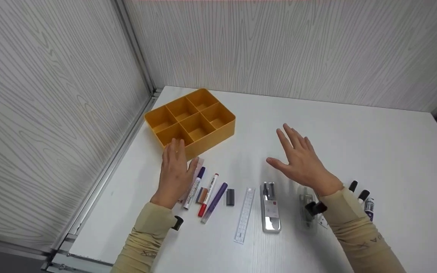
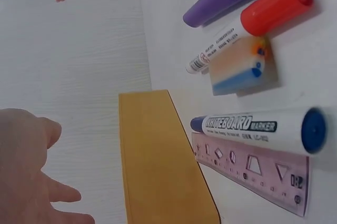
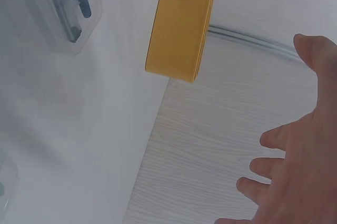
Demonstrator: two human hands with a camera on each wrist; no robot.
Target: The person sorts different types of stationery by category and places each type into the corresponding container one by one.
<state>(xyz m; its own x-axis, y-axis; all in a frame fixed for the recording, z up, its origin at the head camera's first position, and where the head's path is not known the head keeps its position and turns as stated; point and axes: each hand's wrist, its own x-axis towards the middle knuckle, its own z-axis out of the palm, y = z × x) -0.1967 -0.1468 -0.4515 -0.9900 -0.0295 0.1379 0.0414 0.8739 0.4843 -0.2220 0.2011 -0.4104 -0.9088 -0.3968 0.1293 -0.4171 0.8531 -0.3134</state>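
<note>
My left hand [image 1: 173, 174] hovers with extended fingers near the front corner of a yellow compartment box [image 1: 218, 137], holding nothing. Beside it lie a blue-capped whiteboard marker [image 2: 242, 126], a pink ruler [image 2: 253, 168], a small orange-and-blue eraser [image 2: 239, 66], a red-capped marker [image 1: 210, 189] and a purple pen [image 1: 214, 203]. My right hand [image 1: 304, 163] is raised over the table, fingers spread and nothing in its grasp. Below it are a clear-lidded compass case [image 1: 271, 208] and another transparent case [image 1: 306, 216], partly covered by the wrist.
A small dark block [image 1: 230, 197] and a clear ruler [image 1: 244, 216] lie mid-table. Several dark-capped markers [image 1: 362, 195] sit beyond the right forearm, which hides part of them. Wood-grain panels [image 1: 279, 45] enclose the back and left.
</note>
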